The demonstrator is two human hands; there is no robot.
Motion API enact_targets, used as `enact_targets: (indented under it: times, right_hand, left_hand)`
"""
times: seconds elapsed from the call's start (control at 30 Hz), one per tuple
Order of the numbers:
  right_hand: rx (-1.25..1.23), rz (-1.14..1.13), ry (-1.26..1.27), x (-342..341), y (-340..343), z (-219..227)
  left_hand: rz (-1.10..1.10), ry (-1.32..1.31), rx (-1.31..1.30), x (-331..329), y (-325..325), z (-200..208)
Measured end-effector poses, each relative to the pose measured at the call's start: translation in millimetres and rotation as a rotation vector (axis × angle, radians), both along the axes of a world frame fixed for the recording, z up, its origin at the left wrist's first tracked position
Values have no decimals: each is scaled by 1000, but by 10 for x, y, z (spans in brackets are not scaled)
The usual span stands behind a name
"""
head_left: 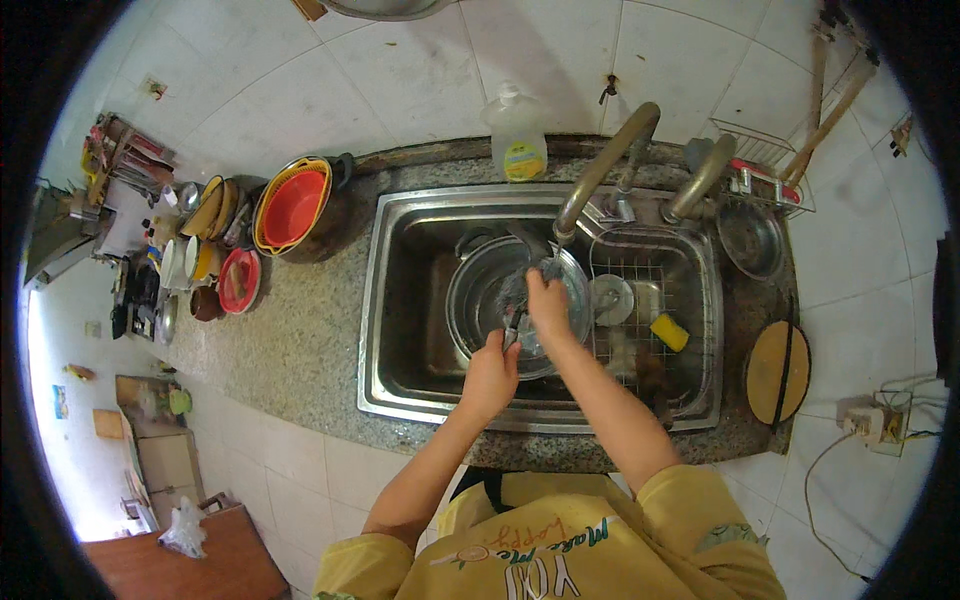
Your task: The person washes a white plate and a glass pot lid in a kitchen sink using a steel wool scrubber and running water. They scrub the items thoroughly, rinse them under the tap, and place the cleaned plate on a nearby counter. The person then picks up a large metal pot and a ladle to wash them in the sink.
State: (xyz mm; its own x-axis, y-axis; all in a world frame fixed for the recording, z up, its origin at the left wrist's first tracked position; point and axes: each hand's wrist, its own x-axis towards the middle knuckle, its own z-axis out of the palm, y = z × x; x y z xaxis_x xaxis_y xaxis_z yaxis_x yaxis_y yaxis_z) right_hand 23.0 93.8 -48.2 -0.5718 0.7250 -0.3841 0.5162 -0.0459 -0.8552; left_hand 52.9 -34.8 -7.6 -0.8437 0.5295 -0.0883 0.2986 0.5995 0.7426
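Observation:
Both hands are over a round metal pot (462,325) in the left basin of the steel sink (405,395). My left hand (490,378) is closed round the silver and black handle (513,328) of a utensil, whose far end is hidden. My right hand (547,308) is closed just beyond it, against a grey mesh scrubber (512,290). Above the pot arches a tap (600,175), with its spout close to my right hand. The pot appears to hold water.
In the right basin a wire rack (640,285) holds a clear round lid (611,299) and a yellow sponge (669,332). A clear soap bottle (517,140) stands behind the sink. A red basin (295,205) and dishes crowd the left counter; a round wooden board (778,372) lies right.

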Motion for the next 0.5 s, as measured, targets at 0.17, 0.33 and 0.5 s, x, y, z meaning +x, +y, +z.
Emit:
enact_targets:
  times: [0.17,0.33,0.5]
  right_hand:
    - [-230,-225,116,-4,33,-153]
    - [-322,67,144,109,100,-177]
    - [-485,-131,265,71,76,-56]
  left_hand:
    - [-23,13,-23,12,-5,-26]
    - [18,-26,27,-32,-3,20]
    - [18,-5,70,50,-19,0]
